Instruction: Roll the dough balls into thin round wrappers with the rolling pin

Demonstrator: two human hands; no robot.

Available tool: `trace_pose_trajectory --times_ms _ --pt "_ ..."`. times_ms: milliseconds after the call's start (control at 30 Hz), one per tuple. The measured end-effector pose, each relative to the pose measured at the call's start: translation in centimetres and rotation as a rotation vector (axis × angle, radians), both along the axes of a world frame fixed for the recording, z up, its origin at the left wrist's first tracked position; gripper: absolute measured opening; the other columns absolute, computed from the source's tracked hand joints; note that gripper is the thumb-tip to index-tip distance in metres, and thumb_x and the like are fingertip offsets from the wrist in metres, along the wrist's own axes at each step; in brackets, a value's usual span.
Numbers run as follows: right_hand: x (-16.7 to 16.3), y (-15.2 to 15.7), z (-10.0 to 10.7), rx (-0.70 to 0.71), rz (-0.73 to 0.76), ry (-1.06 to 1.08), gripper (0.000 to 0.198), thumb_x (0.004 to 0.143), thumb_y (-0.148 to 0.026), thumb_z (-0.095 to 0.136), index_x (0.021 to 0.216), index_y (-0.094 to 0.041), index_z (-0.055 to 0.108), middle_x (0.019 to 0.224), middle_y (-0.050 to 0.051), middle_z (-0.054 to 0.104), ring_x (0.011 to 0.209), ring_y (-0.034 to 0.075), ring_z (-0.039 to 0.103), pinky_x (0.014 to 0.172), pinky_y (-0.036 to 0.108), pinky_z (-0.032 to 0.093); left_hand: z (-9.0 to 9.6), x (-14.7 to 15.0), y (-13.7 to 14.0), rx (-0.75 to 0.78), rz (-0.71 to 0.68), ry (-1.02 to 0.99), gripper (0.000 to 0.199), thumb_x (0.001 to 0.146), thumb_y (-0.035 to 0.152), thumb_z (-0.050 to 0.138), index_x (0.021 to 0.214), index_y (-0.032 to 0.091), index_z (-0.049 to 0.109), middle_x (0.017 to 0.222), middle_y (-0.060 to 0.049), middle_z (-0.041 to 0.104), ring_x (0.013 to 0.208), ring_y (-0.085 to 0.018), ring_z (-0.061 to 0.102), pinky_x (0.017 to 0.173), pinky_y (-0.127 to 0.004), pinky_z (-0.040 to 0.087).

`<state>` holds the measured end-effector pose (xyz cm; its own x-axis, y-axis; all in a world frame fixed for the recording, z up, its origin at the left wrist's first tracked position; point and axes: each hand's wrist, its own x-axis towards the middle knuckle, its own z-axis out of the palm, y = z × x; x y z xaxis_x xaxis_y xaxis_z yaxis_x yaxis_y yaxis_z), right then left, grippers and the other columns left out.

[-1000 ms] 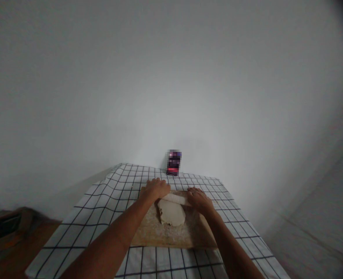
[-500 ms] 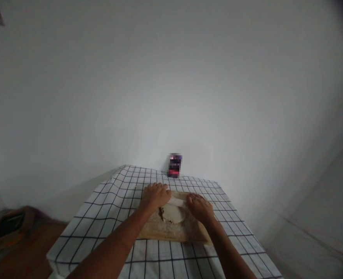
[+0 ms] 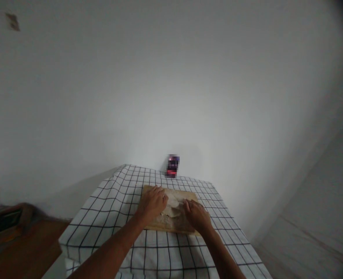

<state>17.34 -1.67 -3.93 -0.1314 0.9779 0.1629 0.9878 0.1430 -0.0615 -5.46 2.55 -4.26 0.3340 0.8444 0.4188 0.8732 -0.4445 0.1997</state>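
A wooden board (image 3: 167, 224), dusted with flour, lies on the checked cloth. On it is a flat sheet of pale dough (image 3: 171, 212) with a ragged left edge. A pale rolling pin (image 3: 175, 204) lies across the dough, though it is hard to tell from it in the dim light. My left hand (image 3: 154, 199) is closed round the pin's left end, and my right hand (image 3: 197, 214) round its right end. Both palms face down and cover the pin's ends.
The table wears a white cloth (image 3: 101, 217) with black grid lines. A blurred dark and red object (image 3: 172, 166) stands at the back against the white wall (image 3: 171, 85). To the lower left is a brown wooden piece of furniture (image 3: 23, 240).
Both hands have drawn the rolling pin nearer to me, over the dough. The board now sits slightly higher in the view, and the camera has shifted a little.
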Motion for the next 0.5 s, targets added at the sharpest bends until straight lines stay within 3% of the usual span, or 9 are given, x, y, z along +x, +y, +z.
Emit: trace_pose_trajectory --times_ms 167,333,500 --pt "-0.5 0.3 0.8 -0.024 -0.058 0.052 0.054 0.12 -0.031 0.029 0.142 -0.021 0.076 0.159 0.011 0.071 0.154 0.024 0.061 0.126 0.037 0.049 -0.1 0.0 0.8 0.007 -0.016 -0.01 0.039 0.113 0.028 0.047 0.138 0.021 0.076 0.15 -0.011 0.077 0.146 -0.027 0.066 0.134 -0.047 0.042" --pt "-1.2 1.2 2.6 -0.072 -0.14 0.025 0.055 0.119 -0.032 0.025 0.126 -0.022 0.078 0.14 0.014 0.08 0.13 0.028 0.077 0.106 0.042 0.061 1.0 0.5 2.9 -0.147 0.05 0.038 0.036 0.113 0.029 0.048 0.129 0.022 0.079 0.14 -0.011 0.082 0.14 -0.032 0.069 0.126 -0.053 0.047" --pt "-1.1 2.9 3.8 -0.142 -0.142 -0.073 0.046 0.114 -0.028 0.034 0.131 -0.023 0.077 0.137 0.018 0.08 0.121 0.032 0.08 0.097 0.047 0.063 1.4 0.8 5.5 -0.275 0.052 0.047 0.04 0.113 0.034 0.045 0.133 0.023 0.078 0.148 -0.01 0.078 0.145 -0.033 0.064 0.125 -0.053 0.047"
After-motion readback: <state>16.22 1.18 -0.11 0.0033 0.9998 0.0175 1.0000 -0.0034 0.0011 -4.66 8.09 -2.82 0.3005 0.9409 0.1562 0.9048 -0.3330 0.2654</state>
